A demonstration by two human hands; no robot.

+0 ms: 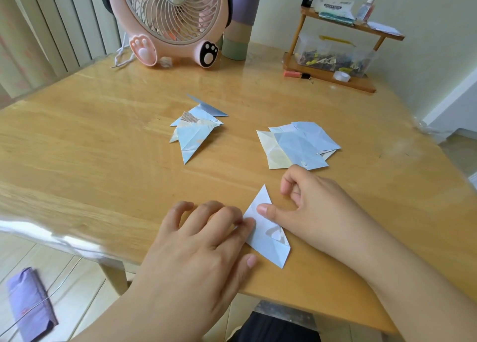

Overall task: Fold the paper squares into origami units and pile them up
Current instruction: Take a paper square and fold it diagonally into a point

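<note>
A pale blue folded paper unit [268, 241] lies flat on the wooden table [103, 145] near its front edge. My left hand [196, 246] rests on the table with its fingertips pressing the unit's left edge. My right hand [309, 207] presses its thumb down on the upper part of the unit, the other fingers loosely curled above the wood. A pile of folded units [196, 130] sits at mid-table. To its right lies a loose stack of unfolded paper squares [296, 145], just beyond my right hand.
A pink desk fan [175, 22] and a pastel cylinder [240, 24] stand at the back. A small wooden shelf [333, 76] at back right holds a clear box, tape and a bottle. A purple cloth [31, 305] lies on the floor at left.
</note>
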